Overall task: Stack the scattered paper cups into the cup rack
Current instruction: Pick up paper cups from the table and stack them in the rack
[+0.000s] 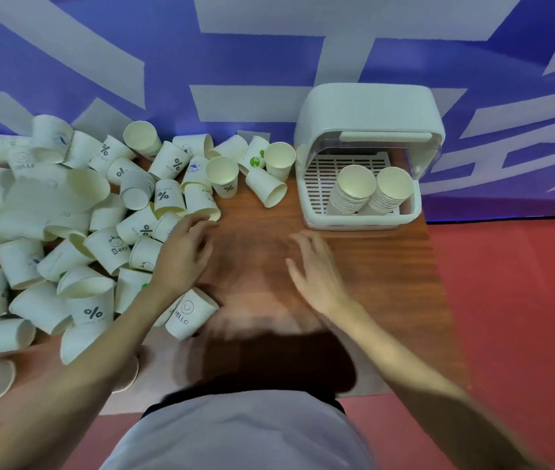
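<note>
While two nested columns of cream paper cups (371,191) are already sitting mouth-up on the slatted tray inside the white plastic cup rack with its lid raised (367,154) at the back right of the brown wood-grain counter (388,276), most of the job is waiting: a large heap of loose printed white paper cups (99,232) is lying tumbled over the counter's left half, many on their sides. The step in hand is looking like the fetching of another cup. The left hand (181,256) is reaching into the edge of the heap with fingers spread and lightly bent, holding nothing, its fingertips (201,220) just beside a tipped cup with a percent mark (167,198). The right hand (313,266) is hovering over bare counter between heap and rack, fingers loose and apart, blurred, also carrying nothing. A smiley-printed "HELLO" cup (189,313) is lying near the left forearm. The next move is probably calling for closing the left fingers round one cup, turning it mouth-up, and nesting it squarely onto a column so the stack is not leaning.
</note>
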`<state>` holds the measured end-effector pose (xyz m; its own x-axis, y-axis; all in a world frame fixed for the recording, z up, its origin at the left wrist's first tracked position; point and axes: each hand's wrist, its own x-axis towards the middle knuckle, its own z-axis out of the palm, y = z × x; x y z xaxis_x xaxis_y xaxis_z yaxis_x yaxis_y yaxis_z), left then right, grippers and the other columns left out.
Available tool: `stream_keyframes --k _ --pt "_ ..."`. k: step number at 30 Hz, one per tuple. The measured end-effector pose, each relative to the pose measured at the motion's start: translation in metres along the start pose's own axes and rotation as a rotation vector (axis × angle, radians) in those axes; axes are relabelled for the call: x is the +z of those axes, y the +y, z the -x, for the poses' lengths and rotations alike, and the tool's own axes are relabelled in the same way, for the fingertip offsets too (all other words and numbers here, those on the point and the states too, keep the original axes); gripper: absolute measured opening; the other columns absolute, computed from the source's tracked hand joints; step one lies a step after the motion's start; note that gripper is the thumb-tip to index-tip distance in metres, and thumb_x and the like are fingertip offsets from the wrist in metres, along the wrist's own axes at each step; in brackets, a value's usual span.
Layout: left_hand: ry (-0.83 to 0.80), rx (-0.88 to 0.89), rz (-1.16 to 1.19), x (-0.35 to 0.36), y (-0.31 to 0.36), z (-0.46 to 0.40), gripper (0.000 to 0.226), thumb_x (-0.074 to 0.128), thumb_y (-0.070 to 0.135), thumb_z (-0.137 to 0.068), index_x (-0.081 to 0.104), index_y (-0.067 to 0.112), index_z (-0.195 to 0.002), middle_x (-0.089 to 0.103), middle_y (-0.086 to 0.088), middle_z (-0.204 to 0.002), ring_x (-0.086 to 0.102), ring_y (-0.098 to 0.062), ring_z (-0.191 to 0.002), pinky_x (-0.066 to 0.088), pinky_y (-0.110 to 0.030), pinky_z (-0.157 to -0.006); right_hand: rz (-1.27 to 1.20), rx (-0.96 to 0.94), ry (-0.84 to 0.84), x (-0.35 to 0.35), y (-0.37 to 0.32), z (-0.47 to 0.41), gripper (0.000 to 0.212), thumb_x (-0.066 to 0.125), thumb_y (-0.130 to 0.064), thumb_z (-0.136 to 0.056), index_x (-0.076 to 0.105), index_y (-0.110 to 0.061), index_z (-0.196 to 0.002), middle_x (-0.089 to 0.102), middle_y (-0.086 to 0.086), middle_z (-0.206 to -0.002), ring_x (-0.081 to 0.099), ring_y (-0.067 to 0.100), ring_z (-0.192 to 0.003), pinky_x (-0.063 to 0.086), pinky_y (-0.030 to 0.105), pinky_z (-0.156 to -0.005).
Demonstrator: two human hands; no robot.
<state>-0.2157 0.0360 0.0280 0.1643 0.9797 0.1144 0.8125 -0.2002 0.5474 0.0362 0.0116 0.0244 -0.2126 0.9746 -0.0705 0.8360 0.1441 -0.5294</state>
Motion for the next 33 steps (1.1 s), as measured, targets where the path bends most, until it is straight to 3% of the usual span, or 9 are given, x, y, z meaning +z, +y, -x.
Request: stream_keyframes --k 3,8,11,16,23,27,33 --pt "-0.067 -0.003 -0.035 -0.018 -0.028 0.028 0.022 0.062 0.007 -0.088 0.064 0.008 -0.11 0.06 -0.008 -0.115 0.057 -0.025 -0.106 0.045 -0.031 -0.085 0.009 -0.067 -0.137 0.033 -0.028 0.007 0.045 0.051 -0.024 -0.095 0.043 -0.011 -0.137 0.042 0.008 -0.135 0.042 0.024 -0.126 0.031 0.035 -0.11" --pt "-0.342 0.026 -0.144 -0.033 -0.062 0.057 0.032 0.065 0.005 -0.083 0.062 0.008 -0.115 0.062 -0.008 -0.116 0.057 -0.028 -0.106 0.046 -0.035 -0.088 -0.06 -0.054 -0.29 0.07 -0.065 0.004 0.045 0.052 -0.026 -0.096 0.042 -0.012 -0.137 0.047 0.007 -0.134 0.043 0.024 -0.126 0.034 0.036 -0.107" --pt "-0.394 0.053 -0.187 -0.033 -0.073 0.065 0.036 0.065 0.003 -0.082 0.061 0.006 -0.118 0.061 -0.01 -0.119 0.056 -0.029 -0.111 0.044 -0.035 -0.092 -0.084 -0.026 -0.357 0.089 -0.083 0.004 0.043 0.055 -0.024 -0.094 0.045 -0.011 -0.134 0.056 0.009 -0.127 0.049 0.025 -0.121 0.036 0.038 -0.105" --pt "-0.507 0.139 -0.243 -0.036 -0.082 0.065 0.038 0.055 -0.005 -0.076 0.061 0.002 -0.113 0.062 -0.016 -0.108 0.056 -0.033 -0.102 0.046 -0.043 -0.084 -0.141 0.083 -0.424 0.114 -0.101 0.003 0.037 0.061 -0.021 -0.09 0.054 -0.008 -0.124 0.066 0.011 -0.117 0.059 0.028 -0.11 0.045 0.04 -0.096" --pt "-0.595 0.166 -0.257 -0.036 -0.08 0.055 0.046 0.048 -0.006 -0.08 0.056 0.008 -0.123 0.059 -0.011 -0.117 0.052 -0.028 -0.11 0.042 -0.038 -0.092 -0.261 0.212 -0.352 0.128 -0.102 0.005 0.014 0.065 -0.011 -0.085 0.068 -0.008 -0.099 0.07 0.009 -0.095 0.063 0.023 -0.089 0.043 0.026 -0.074" --pt "-0.588 0.209 -0.267 -0.031 -0.071 0.052 0.041 0.047 -0.004 -0.083 0.058 0.01 -0.12 0.06 -0.01 -0.112 0.053 -0.027 -0.107 0.043 -0.038 -0.087 -0.277 0.256 -0.298 0.118 -0.088 0.006 0.01 0.064 -0.007 -0.084 0.07 -0.004 -0.092 0.071 0.012 -0.092 0.064 0.023 -0.087 0.047 0.029 -0.076" --pt "-0.545 0.298 -0.222 -0.025 -0.047 0.038 0.026 0.052 0.0 -0.086 0.065 0.007 -0.107 0.064 -0.012 -0.103 0.057 -0.029 -0.098 0.046 -0.037 -0.075 -0.267 0.349 -0.06 0.066 -0.043 0.005 0.007 0.063 -0.004 -0.085 0.068 -0.002 -0.087 0.07 0.017 -0.09 0.064 0.029 -0.085 0.048 0.037 -0.078"
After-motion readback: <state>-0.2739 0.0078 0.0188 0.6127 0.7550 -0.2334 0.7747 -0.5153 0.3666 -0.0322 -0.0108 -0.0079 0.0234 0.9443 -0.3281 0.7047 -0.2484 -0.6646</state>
